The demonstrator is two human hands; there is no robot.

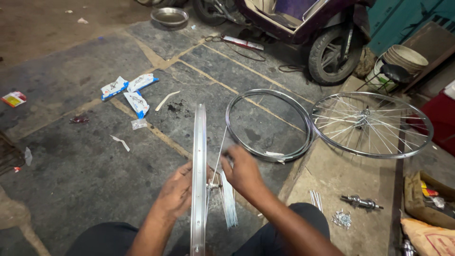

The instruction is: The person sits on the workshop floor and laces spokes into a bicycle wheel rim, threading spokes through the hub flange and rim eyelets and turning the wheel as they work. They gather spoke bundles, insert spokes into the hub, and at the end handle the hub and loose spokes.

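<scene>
Spoke lacing on a bare bicycle rim (198,156), by the look of it, at an early stage: rim stood on edge between the knees, seen almost edge-on, with a hub (214,186) at its centre. Left hand (176,192) pressed against the rim's left side, fingers curled about it, steadying. Right hand (242,171) closed in a pinch on a thin spoke (220,147) running up toward the rim's inner face; a loose fan of spokes (228,201) hanging from the hub below. Judged next: seating the pinched spoke's tip in its rim hole, which calls for a steady rim and fine aim. Nearby on the stone floor (85,166): a second empty rim (268,124), a finished spoked wheel (372,124) just beside it, a spare hub (361,202), a heap of small nipples (341,219), more spokes (315,199), and blue-and-white packets (129,91).
</scene>
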